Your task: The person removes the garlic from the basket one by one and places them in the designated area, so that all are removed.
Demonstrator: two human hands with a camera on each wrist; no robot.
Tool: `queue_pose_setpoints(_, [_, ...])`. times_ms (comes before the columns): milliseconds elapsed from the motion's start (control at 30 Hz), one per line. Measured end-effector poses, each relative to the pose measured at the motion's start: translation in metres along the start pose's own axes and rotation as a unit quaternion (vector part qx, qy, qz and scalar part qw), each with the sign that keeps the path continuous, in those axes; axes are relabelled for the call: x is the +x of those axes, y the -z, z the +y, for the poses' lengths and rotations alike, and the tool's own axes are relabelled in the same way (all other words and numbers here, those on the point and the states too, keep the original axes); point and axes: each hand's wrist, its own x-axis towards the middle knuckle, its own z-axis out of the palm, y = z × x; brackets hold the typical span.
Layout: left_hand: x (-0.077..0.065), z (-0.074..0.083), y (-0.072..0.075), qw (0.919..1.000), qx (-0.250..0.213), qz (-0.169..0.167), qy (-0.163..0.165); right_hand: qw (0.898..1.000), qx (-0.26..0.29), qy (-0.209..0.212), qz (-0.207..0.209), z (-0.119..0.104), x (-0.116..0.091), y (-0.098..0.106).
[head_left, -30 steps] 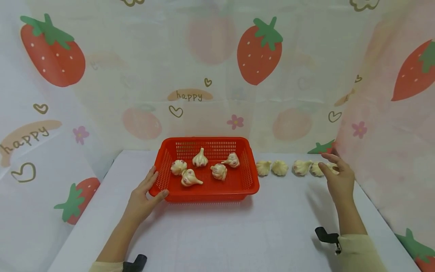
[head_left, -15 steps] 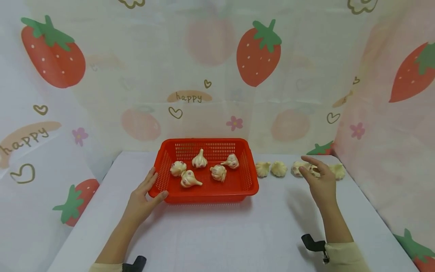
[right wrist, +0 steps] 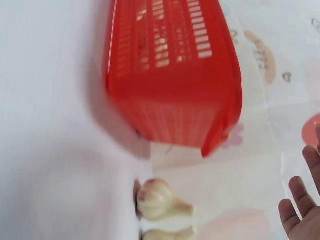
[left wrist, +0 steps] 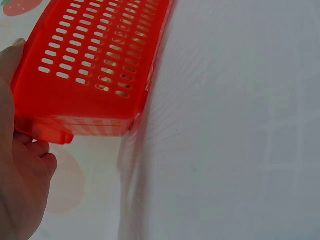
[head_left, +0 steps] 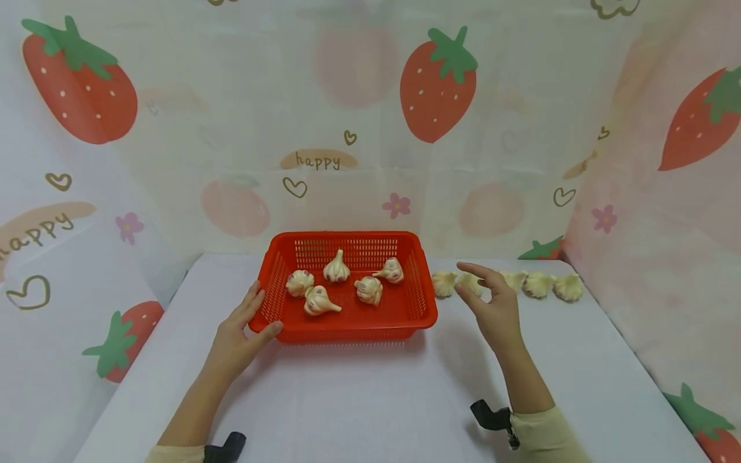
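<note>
A red plastic basket holds several garlic bulbs with purplish marks. My left hand grips its left end, thumb on the front rim and fingers along the side. In the left wrist view, curled fingertips show by the basket's end. To the right of the basket, more garlic bulbs lie in a row along the table's back. My right hand hovers at this row, thumb and index finger apart, nothing between them; it partly hides the middle bulbs. In the right wrist view a bulb lies past the basket's end.
A white cloth covers the table. Behind it hangs a strawberry-printed curtain, which also runs down both sides. Black wrist mounts sit at the cuffs.
My right hand has moved left along the garlic row, from the far right bulbs toward the basket. The left hand has stayed on the basket, and the bulbs lie as before.
</note>
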Motion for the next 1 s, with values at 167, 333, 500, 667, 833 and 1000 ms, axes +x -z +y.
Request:
queue_pose_setpoints(167, [0.001,0.001,0.0,1.0,-0.003,0.0,-0.002,0.999,0.016,0.018,-0.024,-0.014,-0.001,-0.022])
queue_pose_setpoints(333, [0.001,0.001,0.0,1.0,-0.005,-0.003,0.001,0.998,0.028,0.002,-0.054,-0.028,-0.003,-0.045])
queue_pose_setpoints(500, [0.001,0.0,0.0,1.0,-0.006,-0.001,0.0,0.996,0.029,0.002,-0.086,-0.038,-0.004,-0.064])
queue_pose_setpoints(667, [0.0,-0.001,0.0,1.0,-0.005,0.002,-0.005,0.994,0.04,0.02,-0.101,-0.045,-0.002,-0.081])
queue_pose_setpoints(833, [0.001,0.0,0.0,0.9999,-0.007,0.007,-0.01,0.993,0.047,0.032,-0.106,-0.053,0.001,-0.095])
queue_pose_setpoints(1000, [0.001,-0.001,-0.001,0.9999,-0.006,0.005,-0.008,0.991,0.06,0.05,-0.105,-0.056,0.005,-0.11])
